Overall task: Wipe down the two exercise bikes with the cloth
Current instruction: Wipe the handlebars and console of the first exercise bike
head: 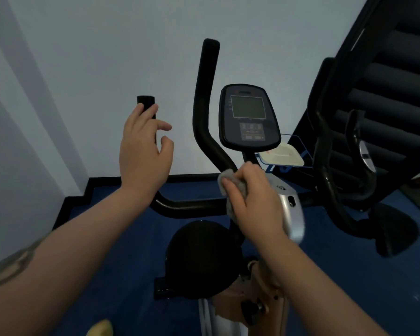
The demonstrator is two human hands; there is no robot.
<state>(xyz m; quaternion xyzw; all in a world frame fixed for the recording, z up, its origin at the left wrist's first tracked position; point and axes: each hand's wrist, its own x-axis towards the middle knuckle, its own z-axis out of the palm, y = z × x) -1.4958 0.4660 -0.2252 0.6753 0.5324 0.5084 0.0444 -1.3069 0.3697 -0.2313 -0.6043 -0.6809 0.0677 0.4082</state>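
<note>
An exercise bike stands right in front of me, with black handlebars (205,110), a console with a grey screen (249,117) and a black flywheel cover (201,258). My right hand (255,202) grips a grey cloth (230,177) and presses it on the handlebar junction below the console. My left hand (143,146) is raised at the left handlebar grip (146,103), fingers loosely spread, fingertips touching the grip without closing round it. A second bike with black handlebars (325,132) stands to the right.
A pale wall is directly behind the bikes, with a black skirting along the blue floor (121,263). A blue wire rack holding a white tray (284,156) sits behind the console. Dark stairs (393,69) rise at the upper right.
</note>
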